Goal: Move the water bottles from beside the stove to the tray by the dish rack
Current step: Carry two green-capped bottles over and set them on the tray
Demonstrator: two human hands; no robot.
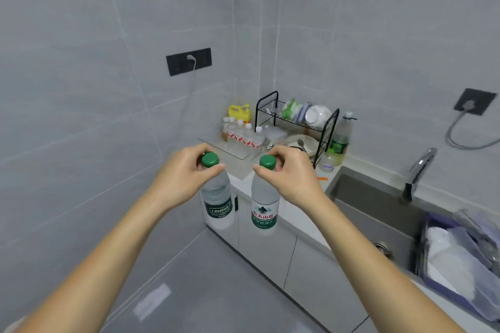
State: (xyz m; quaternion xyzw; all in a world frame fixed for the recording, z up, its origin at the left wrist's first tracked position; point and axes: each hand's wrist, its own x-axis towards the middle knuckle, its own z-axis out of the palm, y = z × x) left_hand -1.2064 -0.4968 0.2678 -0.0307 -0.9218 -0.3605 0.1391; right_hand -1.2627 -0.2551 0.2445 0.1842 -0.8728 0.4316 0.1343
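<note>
I hold two clear water bottles with green caps in the air in front of the counter's end. My left hand [186, 170] grips the neck of the left bottle [217, 203], which has a dark green label. My right hand [290, 170] grips the neck of the right bottle [263, 207], whose label is white and green. Both bottles hang upright. Beyond them a clear tray [230, 150] lies on the counter in the corner, left of the black dish rack [297, 121]. Several small bottles with red-and-white labels [243, 135] stand along the tray's far side.
A yellow jug [239, 111] stands in the corner behind the tray. A tall green-labelled bottle [341, 138] and a smaller one stand right of the rack. The sink [378, 205] with its tap [419, 167] lies to the right, and a basin with plastic bags [460, 259] sits nearer.
</note>
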